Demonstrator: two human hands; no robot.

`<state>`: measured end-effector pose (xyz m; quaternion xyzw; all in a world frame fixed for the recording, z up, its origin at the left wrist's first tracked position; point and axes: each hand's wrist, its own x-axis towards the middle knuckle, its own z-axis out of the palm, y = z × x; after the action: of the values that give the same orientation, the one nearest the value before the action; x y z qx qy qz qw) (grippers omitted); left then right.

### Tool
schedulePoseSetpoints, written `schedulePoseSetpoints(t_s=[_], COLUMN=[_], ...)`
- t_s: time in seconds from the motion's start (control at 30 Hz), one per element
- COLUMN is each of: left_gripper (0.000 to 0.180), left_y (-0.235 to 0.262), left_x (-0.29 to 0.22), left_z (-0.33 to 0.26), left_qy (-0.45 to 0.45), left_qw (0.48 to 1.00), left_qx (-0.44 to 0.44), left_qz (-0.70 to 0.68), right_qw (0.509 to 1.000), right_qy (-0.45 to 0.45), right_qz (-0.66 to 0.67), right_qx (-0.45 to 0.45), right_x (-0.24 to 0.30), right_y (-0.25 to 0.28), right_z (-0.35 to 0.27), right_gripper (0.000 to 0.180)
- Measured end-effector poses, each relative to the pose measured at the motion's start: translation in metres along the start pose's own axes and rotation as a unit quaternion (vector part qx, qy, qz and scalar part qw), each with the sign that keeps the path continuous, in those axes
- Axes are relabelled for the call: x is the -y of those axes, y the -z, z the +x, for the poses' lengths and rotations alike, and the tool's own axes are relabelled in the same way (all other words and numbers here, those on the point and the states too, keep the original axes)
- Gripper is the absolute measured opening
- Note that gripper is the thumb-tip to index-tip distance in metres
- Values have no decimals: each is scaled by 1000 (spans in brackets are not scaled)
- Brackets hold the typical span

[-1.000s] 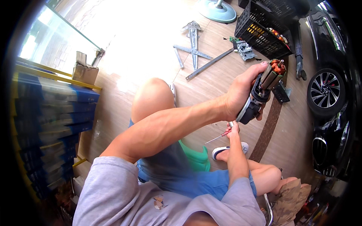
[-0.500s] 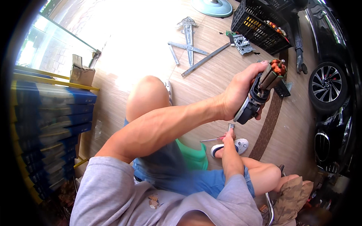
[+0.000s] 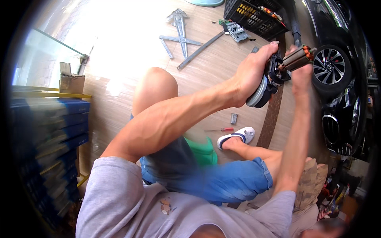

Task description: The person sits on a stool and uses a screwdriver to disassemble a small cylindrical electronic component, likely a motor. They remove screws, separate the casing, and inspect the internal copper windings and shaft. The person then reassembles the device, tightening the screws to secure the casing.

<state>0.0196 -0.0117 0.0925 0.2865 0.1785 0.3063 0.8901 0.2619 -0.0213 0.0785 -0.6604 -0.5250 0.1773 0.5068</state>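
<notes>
My left hand [image 3: 258, 73] is closed round the dark housing [image 3: 274, 73] of a small opened electric motor, held up at the right of centre. The motor's armature [image 3: 298, 61], with a metal core and orange windings, sticks out of the housing toward the right. Behind the armature is my right hand [image 3: 301, 73], partly hidden and blurred; whether its fingers grip it cannot be seen. Down on the floor lie a small silver metal piece [image 3: 234, 118] and a red-handled screwdriver [image 3: 227, 129].
A metal scissor-type window regulator [image 3: 182, 39] lies ahead on the tiles, near a grey metal mechanism [image 3: 237, 32] and a black crate [image 3: 252, 18]. A black car's wheel [image 3: 331, 64] stands at right. Stacked blue boxes [image 3: 75, 119] fill the left; a green stool [image 3: 202, 150] is below.
My right hand has left the silver piece near the floor and risen to the motor. The armature now points more to the right. The view has shifted.
</notes>
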Motion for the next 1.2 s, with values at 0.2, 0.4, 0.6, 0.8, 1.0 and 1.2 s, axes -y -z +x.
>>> schedulePoseSetpoints(t_s=[0.2,0.4,0.6,0.8,1.0,1.2], left_gripper=[51,69,71,54,57,56], left_y=[-5,-6,-9,-13,-21,-31], left_x=[0,10,25,39,32,31], left_z=[-6,1,13,35,39,29], left_qy=[-51,-76,-53,3,34,76], left_qw=[995,980,975,991,989,992], left_qx=[3,-7,-17,-30,-14,18], left_qz=[82,184,217,133,141,103], right_qw=[958,968,972,982,981,970], right_qy=[194,231,230,188,196,242], right_qz=[72,23,33,12,-7,2], right_qx=[199,94,11,19,11,7], right_x=[150,130,109,95,92,96], right_y=[5,-10,-13,-10,-1,3], right_z=[-60,-101,-108,-91,-88,-93], right_gripper=[60,55,45,44,43,46])
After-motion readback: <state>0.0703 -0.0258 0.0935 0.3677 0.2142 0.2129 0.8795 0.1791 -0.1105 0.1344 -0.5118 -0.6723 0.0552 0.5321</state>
